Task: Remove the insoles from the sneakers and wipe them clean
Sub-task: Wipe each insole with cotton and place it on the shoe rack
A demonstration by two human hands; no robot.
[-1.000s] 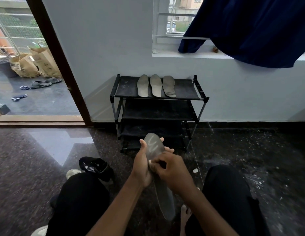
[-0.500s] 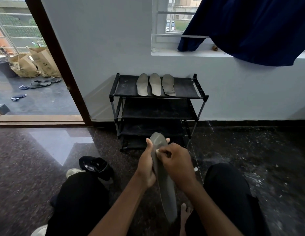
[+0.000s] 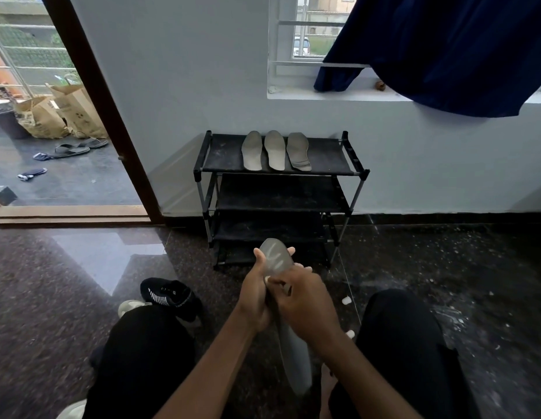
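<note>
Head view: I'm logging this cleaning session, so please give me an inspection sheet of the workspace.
Surface: dark polished floor, white specks on the right.
Job's things: held insole, streaked at the toe; three insoles side by side on the rack top shelf; black sneaker on the floor by the left knee.
Clutter: small white bits on the floor near the right knee.
Hands: left hand grips the held insole; right hand curls over its face; any wipe is hidden.
Cables: nothing seen.
Surroundings: open doorway at left, paper bags and sandals outside; dark blue cloth hanging over the window sill.
</note>
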